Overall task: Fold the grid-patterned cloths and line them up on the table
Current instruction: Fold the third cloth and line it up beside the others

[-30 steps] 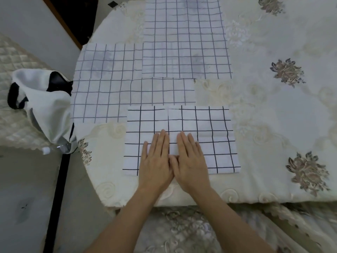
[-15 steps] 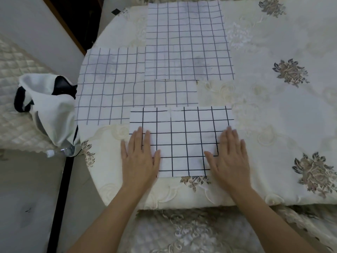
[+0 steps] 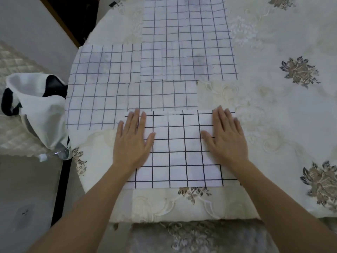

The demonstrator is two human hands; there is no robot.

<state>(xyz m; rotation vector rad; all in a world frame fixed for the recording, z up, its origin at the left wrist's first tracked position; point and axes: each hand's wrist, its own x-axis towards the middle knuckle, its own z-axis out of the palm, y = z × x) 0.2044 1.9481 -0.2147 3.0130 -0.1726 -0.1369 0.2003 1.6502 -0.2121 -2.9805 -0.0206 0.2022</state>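
Note:
A folded white cloth with bold black grid lines [image 3: 178,152] lies flat near the table's front edge. My left hand [image 3: 132,141] presses flat on its left side, fingers straight. On its right side my right hand [image 3: 226,137] lies flat as well. Behind it a cloth with thinner grid lines [image 3: 131,103] is spread to the left. Farther back lie two more grid cloths, one at the left [image 3: 107,63] and a larger one [image 3: 187,39] in the middle.
The table wears a cream embroidered tablecloth [image 3: 273,106] with brown flower motifs. Off its left edge a white and black bag [image 3: 38,106] sits on a quilted seat, a plastic bottle [image 3: 52,155] poking out below it.
My hands slid apart from the cloth's middle to its two sides, then moved up along it toward the far edge. The cloth lies smoother.

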